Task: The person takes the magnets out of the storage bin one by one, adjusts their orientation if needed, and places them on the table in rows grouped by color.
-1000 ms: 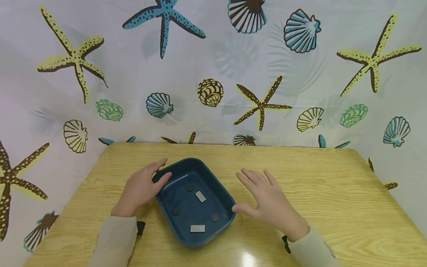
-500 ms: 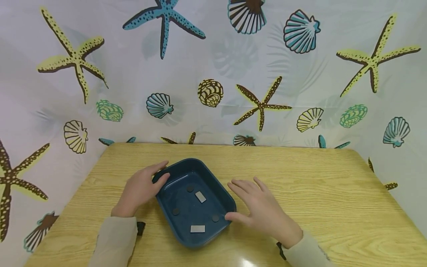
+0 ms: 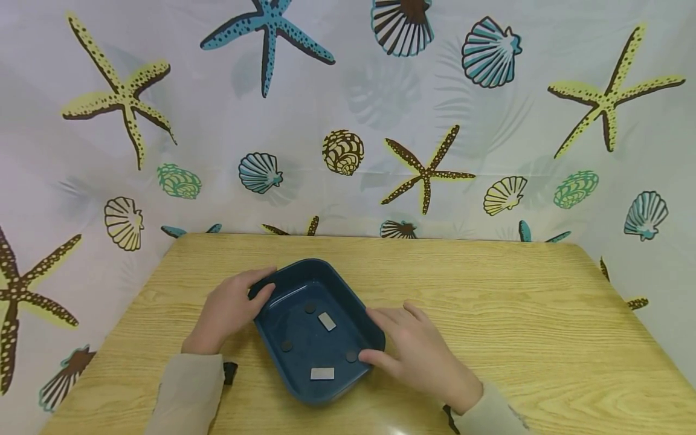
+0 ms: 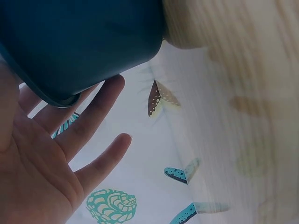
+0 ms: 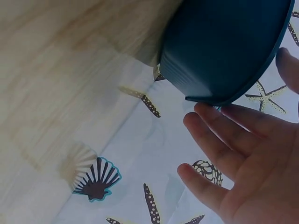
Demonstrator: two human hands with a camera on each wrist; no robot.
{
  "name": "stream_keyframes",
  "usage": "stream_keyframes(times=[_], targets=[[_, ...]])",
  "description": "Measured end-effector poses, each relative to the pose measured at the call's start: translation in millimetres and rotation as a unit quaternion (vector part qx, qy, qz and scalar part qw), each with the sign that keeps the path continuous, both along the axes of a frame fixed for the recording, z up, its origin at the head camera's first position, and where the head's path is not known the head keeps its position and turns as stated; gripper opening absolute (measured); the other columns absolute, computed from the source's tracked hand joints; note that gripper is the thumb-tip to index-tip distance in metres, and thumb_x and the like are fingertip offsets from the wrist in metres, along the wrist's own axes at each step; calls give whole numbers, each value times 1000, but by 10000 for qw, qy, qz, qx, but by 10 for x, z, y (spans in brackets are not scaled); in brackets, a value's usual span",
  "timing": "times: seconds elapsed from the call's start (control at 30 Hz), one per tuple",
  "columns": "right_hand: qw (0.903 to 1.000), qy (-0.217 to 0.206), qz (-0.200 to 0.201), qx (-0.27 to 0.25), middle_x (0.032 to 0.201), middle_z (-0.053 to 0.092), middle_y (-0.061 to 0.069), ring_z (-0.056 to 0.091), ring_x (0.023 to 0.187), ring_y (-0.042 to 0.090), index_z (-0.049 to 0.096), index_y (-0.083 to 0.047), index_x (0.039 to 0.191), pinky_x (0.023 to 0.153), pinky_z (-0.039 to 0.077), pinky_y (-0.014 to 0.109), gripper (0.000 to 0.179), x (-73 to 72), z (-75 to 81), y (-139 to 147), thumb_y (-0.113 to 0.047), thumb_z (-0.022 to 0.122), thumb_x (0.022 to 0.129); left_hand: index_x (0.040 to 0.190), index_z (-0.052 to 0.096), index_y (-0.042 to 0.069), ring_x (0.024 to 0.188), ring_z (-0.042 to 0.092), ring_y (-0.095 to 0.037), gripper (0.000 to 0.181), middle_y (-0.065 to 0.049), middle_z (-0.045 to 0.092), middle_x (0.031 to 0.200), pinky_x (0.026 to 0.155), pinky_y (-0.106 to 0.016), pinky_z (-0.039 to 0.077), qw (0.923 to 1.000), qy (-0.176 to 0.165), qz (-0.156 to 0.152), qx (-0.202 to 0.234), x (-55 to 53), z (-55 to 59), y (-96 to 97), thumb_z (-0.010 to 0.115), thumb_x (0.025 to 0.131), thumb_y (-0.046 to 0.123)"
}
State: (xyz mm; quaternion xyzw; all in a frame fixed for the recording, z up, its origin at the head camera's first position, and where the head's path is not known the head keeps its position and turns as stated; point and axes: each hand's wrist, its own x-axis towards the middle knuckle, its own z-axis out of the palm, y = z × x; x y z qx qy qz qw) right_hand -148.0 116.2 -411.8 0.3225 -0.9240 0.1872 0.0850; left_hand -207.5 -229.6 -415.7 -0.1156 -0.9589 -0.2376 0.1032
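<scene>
A dark blue rectangular tub [image 3: 301,362] with rounded corners sits at an angle on the wooden table. On its floor lie three dark round discs [image 3: 310,308] and two pale silvery rectangular pieces [image 3: 322,373]. At the tub's far left corner is my left hand [image 3: 225,311], thumb over the rim and the other fingers [image 4: 103,102] spread, fairly straight, along the outside. My right hand [image 3: 424,356] reaches the right corner, its thumb overlapping the inside in the head view. In the right wrist view, the extended fingers [image 5: 219,144] come right up to the tub's rim [image 5: 219,100].
The light wood-grain table [image 3: 516,314] spreads out around the tub. Behind and at both sides hangs a white cloth [image 3: 326,96] printed with starfish and seashells. Beige sleeves [image 3: 187,386] cover both forearms, and a small black piece [image 3: 230,373] shows beside the left wrist.
My right hand has moved left and nearer to me, bringing its thumb over the tub's right corner. My left hand has drawn slightly closer around its corner. The tub has stayed in place.
</scene>
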Motion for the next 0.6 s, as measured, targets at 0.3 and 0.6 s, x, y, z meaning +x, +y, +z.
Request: stream_keyframes(times=[0.3,0.6], targets=[[9998,-100,-169,72,136,70,9,65,128,27,61,-4,142,116,41,58,65,29,-33,-42,-49,69,96,138,66,10,125,64,-45,37,-22,68,135,99,-61,53,10000,37,-80,-40,-3,-9,9,63,102,17],[9998,-114,-146,55,133,71,9,66,126,24,61,-3,141,116,42,57,58,25,-33,-40,-41,70,97,138,66,6,117,68,-40,39,-23,67,135,84,-48,55,9998,84,-196,39,-6,-6,1,55,101,1]])
